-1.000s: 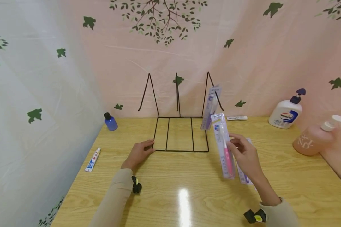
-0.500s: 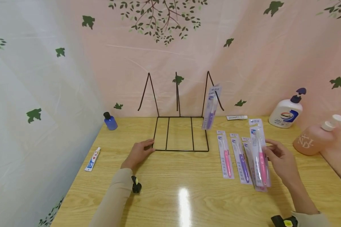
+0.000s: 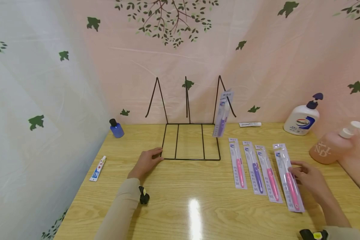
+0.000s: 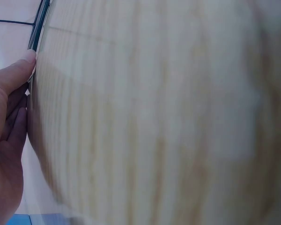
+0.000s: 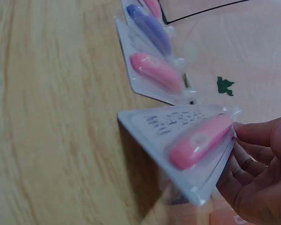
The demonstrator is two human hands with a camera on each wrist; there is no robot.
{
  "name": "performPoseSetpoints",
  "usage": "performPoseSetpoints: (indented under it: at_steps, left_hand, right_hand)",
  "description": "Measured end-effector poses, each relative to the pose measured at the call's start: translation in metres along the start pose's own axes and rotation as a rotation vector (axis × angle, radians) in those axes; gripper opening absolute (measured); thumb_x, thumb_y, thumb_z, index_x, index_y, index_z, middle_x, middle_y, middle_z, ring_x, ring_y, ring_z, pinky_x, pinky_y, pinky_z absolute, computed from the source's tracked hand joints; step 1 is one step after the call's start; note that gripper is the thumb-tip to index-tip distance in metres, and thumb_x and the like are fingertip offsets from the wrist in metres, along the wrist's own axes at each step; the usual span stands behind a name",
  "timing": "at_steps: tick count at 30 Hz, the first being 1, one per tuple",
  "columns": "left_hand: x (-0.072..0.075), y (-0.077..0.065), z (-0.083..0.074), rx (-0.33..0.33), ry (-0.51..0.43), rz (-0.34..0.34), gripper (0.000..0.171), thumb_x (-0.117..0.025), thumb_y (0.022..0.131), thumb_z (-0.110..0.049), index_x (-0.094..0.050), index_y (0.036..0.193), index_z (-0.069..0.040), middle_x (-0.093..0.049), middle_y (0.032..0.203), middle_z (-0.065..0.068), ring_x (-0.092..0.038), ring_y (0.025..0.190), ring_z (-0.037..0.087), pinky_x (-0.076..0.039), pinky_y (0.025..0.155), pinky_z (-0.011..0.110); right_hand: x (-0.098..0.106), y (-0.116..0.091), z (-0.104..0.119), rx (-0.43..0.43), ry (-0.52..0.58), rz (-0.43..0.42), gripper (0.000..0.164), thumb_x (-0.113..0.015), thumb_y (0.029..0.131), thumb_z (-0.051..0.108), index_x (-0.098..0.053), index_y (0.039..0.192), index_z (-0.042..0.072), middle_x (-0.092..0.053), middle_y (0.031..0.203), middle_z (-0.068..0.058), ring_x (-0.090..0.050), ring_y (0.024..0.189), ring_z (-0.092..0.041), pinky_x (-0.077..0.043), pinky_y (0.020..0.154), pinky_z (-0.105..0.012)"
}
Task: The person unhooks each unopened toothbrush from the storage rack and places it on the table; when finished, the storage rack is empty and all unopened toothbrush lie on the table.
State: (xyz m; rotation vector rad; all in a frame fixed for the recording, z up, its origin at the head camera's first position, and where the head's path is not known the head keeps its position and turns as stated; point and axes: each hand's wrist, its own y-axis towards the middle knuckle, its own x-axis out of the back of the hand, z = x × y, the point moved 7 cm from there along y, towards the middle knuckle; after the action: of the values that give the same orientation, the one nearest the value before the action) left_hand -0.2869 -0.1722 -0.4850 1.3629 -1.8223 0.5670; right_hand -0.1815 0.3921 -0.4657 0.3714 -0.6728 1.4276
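My right hand pinches the right edge of a pink toothbrush in a clear blister pack. In the right wrist view this pack is tilted, its near end raised over a shadow on the wood. To its left lie a pink packaged toothbrush, a purple one and another pink one, side by side. My left hand holds the front left corner of a black wire rack; its thumb presses the wire. A purple packaged toothbrush stands in the rack's right arm.
A blue bottle and a toothpaste tube are on the left. Behind the packs lies a small white tube. A white pump bottle and a peach pump bottle stand at the right by the patterned cloth.
My right hand has moved right and down, carrying the pink toothbrush pack from above the other packs to the right end of the row. The left hand and rack have stayed put.
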Motion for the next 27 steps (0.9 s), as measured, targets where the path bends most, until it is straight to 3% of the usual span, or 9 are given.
performPoseSetpoints:
  at_steps: [4,12,27]
  left_hand:
    - [0.000,0.000,-0.001,-0.003,0.002,0.004,0.049,-0.065,0.091,-0.026,-0.055,0.136,-0.007,-0.051,0.142,0.007,-0.046,0.133,0.029,-0.039,0.110,0.046]
    - [0.000,0.000,-0.001,-0.005,0.009,0.002,0.049,-0.065,0.092,-0.026,-0.055,0.136,-0.007,-0.051,0.142,0.007,-0.046,0.133,0.029,-0.040,0.109,0.046]
    - [0.000,0.000,0.003,0.014,-0.016,0.013,0.049,-0.064,0.092,-0.027,-0.053,0.137,-0.009,-0.050,0.143,0.005,-0.044,0.134,0.028,-0.039,0.110,0.045]
  right_hand:
    - [-0.005,0.007,-0.010,-0.024,-0.050,0.033,0.061,-0.045,0.101,0.038,-0.038,0.140,-0.009,-0.060,0.111,-0.025,-0.059,0.076,-0.004,-0.055,0.063,-0.023]
    - [-0.009,0.014,-0.014,-0.032,-0.142,0.008,0.063,-0.048,0.098,0.042,-0.046,0.136,-0.008,-0.052,0.120,-0.034,-0.056,0.089,-0.024,-0.047,0.062,-0.021]
    - [-0.007,0.014,-0.011,-0.089,-0.194,0.017,0.057,-0.049,0.099,0.040,-0.050,0.129,-0.009,-0.059,0.107,-0.029,-0.058,0.083,-0.025,-0.048,0.061,-0.024]
